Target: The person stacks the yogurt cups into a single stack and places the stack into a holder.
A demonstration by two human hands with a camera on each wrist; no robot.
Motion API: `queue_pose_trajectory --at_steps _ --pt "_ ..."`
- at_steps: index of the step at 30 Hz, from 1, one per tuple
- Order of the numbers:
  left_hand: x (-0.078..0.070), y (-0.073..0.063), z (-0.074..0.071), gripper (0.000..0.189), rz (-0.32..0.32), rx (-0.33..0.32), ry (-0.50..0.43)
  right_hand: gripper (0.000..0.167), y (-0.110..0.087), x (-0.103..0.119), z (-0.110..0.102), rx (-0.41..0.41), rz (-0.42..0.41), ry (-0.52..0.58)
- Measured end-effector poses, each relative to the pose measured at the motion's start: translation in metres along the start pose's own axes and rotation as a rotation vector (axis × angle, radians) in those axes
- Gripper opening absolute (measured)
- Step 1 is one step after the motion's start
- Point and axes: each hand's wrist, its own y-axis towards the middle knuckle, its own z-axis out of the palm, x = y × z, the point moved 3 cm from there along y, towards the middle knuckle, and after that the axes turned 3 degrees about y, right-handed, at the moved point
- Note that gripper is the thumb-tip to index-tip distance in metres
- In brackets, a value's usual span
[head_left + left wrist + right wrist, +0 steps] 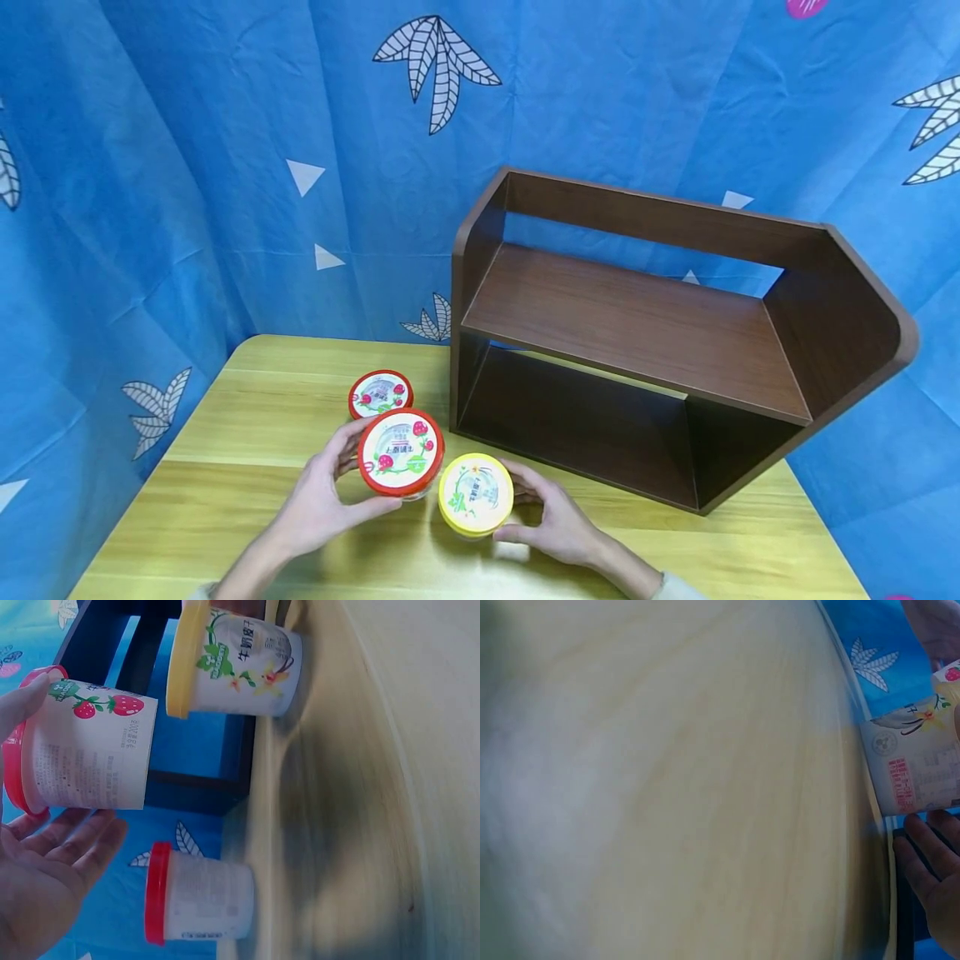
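Observation:
My left hand [324, 498] grips a paper ice-cream-style tub with a red lid [401, 452], strawberries printed on it. In the left wrist view this tub [90, 746] is held up off the table, thumb at the lid and fingers along the side. A second red-lidded tub [380, 393] stands on the table behind it; its side [206, 896] shows in the left wrist view. My right hand [551, 518] holds a yellow-lidded tub [476, 494] with a vanilla-flower print, thumb and fingers around its right side. Its base [900, 769] is at the tabletop; contact I cannot tell.
A dark brown two-level shelf [637, 325] stands at the back right of the wooden table [300, 367], just beyond the yellow-lidded tub. Blue patterned cloth [225, 167] hangs behind and at the sides.

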Motion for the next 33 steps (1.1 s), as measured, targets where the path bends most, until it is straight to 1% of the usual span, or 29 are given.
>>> queue_pose_trajectory --at_steps 10,16,18,23,26,30,33 --pt "-0.012 0.004 0.009 0.094 0.047 0.051 -0.064 0.083 0.0 0.0 0.0 0.001 -0.013 0.006" --pt "-0.02 0.008 0.019 0.092 0.113 0.077 -0.107 0.082 0.0 0.0 0.001 -0.003 -0.013 0.003" --pt "-0.022 0.008 0.022 0.092 0.124 0.084 -0.118 0.082 0.0 0.0 0.001 -0.007 -0.015 -0.002" --pt "-0.025 0.01 0.03 0.092 0.099 0.099 -0.131 0.082 0.0 -0.001 0.001 -0.01 -0.032 -0.007" --pt "-0.025 0.011 0.035 0.091 0.1 0.108 -0.135 0.081 0.0 -0.002 0.001 -0.004 -0.041 -0.002" --pt "-0.025 0.013 0.043 0.09 0.13 0.117 -0.148 0.082 0.001 -0.003 0.001 0.001 -0.033 -0.002" --pt "-0.024 0.015 0.047 0.089 0.141 0.125 -0.17 0.082 0.001 -0.003 0.001 -0.002 -0.023 -0.007"
